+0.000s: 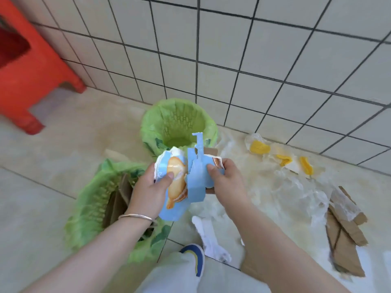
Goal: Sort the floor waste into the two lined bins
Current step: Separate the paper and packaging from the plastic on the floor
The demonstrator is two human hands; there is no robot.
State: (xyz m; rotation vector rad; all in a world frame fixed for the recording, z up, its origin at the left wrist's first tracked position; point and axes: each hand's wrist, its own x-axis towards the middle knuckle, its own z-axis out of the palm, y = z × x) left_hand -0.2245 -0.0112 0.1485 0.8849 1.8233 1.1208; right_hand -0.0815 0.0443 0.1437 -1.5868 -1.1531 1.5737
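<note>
My left hand (151, 190) grips one part of a torn light-blue snack box (176, 187) printed with a picture of pastry. My right hand (227, 182) pinches the other blue part (197, 176), brown card showing behind it. Both are held above the floor between two bins lined with green bags. The far bin (152, 123) by the wall looks empty. The near bin (88, 199) on the left holds brown cardboard pieces.
Clear plastic wrap (296, 187) and yellow-filled wrappers (259, 147) lie on the floor to the right. Torn brown cardboard (344, 240) sits at far right, white paper (209, 237) by my shoe (195, 256). A red plastic stool (29, 66) stands at upper left against the tiled wall.
</note>
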